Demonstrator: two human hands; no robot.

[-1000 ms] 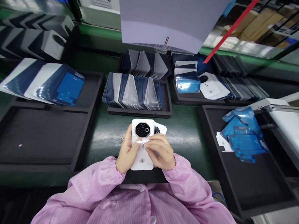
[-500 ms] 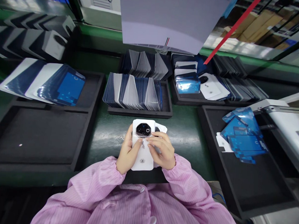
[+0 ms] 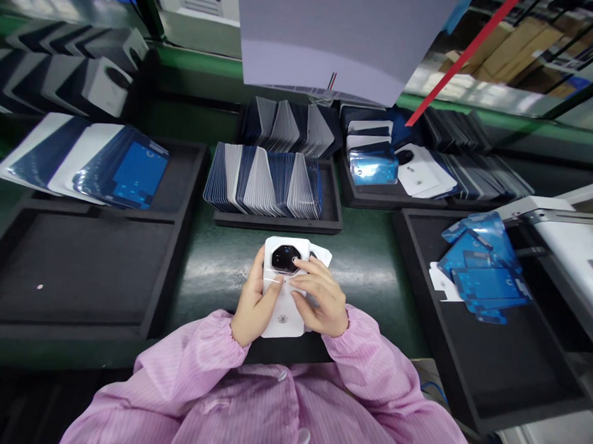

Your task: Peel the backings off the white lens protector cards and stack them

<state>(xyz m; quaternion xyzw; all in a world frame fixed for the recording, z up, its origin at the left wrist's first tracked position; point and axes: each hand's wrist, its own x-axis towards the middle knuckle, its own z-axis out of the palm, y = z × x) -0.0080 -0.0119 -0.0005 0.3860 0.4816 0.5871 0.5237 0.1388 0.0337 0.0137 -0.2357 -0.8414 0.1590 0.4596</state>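
A white phone (image 3: 283, 307), back side up, lies upright in front of me, with its black octagonal camera block (image 3: 284, 258) at the top. My left hand (image 3: 257, 298) is closed round its left edge, the thumb lying on the back below the camera block. My right hand (image 3: 322, 295) reaches over the right side with fingers apart and slightly bent. Its fingertips touch at the camera block and just below it; nothing can be seen held in them. Behind the right fingers, a second white piece (image 3: 322, 253) with a dark round area sticks out, mostly hidden.
Stacked white and navy sheets (image 3: 263, 184) fill a black tray ahead. Another tray (image 3: 100, 265) on the left carries larger sheets (image 3: 81, 161). Blue films (image 3: 487, 272) lie in the right tray (image 3: 507, 365). White covers (image 3: 423, 172) and grey stacks stand behind, below a hanging paper (image 3: 335, 45).
My right fingertips have shifted up from just below the camera block onto its right part. The left hand keeps its hold, and the phone has hardly moved.
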